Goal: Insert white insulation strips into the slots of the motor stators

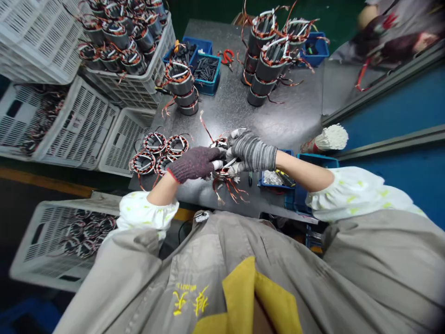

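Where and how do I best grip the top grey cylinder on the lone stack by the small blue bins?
Probably around the smooth outer wall of the top grey cylinder, from the right: it stands upright, winding crowds its top, and loose wires hang off its left. The right hand is at the wound ring.

Centre stage, a dark grey workbench (299, 104) spreads out, its smooth top catching a pale glare (276, 130) near the middle! Over on the right, blue panels (403, 111) come in at a slant, grey metal rails (392, 143) cutting straight across them. Up top, beyond the bench, it's deep green floor (212, 9), dim and shadowy. Swing left: white slatted plastic crates (38, 35) pile high, and below them a yellow-orange floor stripe (45, 181) runs through near-black floor (17, 204)!
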Action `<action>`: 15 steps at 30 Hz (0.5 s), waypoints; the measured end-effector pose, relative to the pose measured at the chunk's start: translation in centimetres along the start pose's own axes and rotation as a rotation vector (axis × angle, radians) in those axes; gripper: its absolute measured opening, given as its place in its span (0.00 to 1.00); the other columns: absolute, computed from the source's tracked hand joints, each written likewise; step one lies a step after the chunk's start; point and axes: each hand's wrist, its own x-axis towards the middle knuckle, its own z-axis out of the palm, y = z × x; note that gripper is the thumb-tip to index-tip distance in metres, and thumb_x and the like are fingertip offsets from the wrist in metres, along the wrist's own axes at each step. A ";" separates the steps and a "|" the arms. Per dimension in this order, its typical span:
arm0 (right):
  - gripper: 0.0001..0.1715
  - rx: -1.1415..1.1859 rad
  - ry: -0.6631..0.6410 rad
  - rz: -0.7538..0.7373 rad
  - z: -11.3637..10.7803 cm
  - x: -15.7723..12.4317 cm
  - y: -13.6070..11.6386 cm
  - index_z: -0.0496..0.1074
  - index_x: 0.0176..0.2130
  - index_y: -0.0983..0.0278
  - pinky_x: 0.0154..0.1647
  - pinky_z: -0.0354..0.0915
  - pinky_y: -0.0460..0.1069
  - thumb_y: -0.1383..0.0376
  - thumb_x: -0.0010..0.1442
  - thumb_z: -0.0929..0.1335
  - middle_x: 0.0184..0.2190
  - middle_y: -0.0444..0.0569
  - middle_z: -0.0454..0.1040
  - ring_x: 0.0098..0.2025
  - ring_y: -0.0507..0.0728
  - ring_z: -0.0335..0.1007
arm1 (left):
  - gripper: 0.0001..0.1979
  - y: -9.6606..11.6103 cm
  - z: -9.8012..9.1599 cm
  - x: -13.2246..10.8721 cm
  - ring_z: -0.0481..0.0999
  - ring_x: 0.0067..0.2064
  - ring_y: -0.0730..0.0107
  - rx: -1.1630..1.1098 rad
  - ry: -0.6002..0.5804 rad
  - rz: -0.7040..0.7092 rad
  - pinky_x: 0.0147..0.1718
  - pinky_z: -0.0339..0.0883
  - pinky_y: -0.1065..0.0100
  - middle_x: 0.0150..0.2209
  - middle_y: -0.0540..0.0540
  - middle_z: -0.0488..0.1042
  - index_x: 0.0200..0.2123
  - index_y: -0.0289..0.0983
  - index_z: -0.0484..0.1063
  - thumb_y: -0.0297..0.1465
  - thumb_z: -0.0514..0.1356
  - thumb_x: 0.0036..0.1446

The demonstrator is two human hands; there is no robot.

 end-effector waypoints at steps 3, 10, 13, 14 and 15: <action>0.25 0.108 -0.043 -0.027 -0.2 0.9 1.0 0.81 0.26 0.60 0.60 0.65 0.60 0.46 0.58 0.84 0.25 0.47 0.74 0.39 0.62 0.70 | 0.09 1.0 -0.8 1.6 0.88 0.47 0.52 0.090 -0.181 0.034 0.52 0.80 0.59 0.41 0.48 0.88 0.43 0.46 0.85 0.41 0.68 0.63; 0.23 0.034 -0.008 -0.140 -0.3 -1.7 0.8 0.89 0.45 0.61 0.60 0.66 0.60 0.45 0.70 0.76 0.43 0.55 0.86 0.51 0.66 0.76 | 0.17 2.6 -1.2 0.1 0.84 0.39 0.61 -0.449 -0.006 -0.120 0.42 0.81 0.63 0.39 0.44 0.86 0.47 0.37 0.83 0.40 0.74 0.58; 0.25 -0.095 0.020 -0.149 -0.2 -2.4 0.6 0.88 0.48 0.62 0.62 0.65 0.63 0.45 0.72 0.74 0.46 0.59 0.86 0.53 0.68 0.76 | 0.21 2.6 -1.4 -1.1 0.81 0.35 0.65 -0.678 0.165 -0.172 0.38 0.80 0.64 0.39 0.43 0.85 0.51 0.37 0.82 0.42 0.74 0.59; 0.25 -0.079 0.015 -0.149 -0.2 -2.3 0.7 0.88 0.46 0.62 0.61 0.66 0.62 0.45 0.73 0.73 0.45 0.58 0.86 0.51 0.67 0.76 | 0.20 2.5 -1.6 -1.1 0.81 0.36 0.65 -0.656 0.159 -0.175 0.38 0.79 0.64 0.39 0.44 0.85 0.50 0.37 0.83 0.42 0.74 0.59; 0.26 -0.044 0.004 -0.151 -0.2 -2.1 1.0 0.88 0.45 0.62 0.60 0.66 0.61 0.45 0.75 0.72 0.42 0.57 0.85 0.48 0.65 0.76 | 0.19 2.5 -1.7 -0.8 0.82 0.36 0.64 -0.585 0.123 -0.168 0.39 0.80 0.64 0.38 0.45 0.85 0.48 0.37 0.83 0.41 0.74 0.58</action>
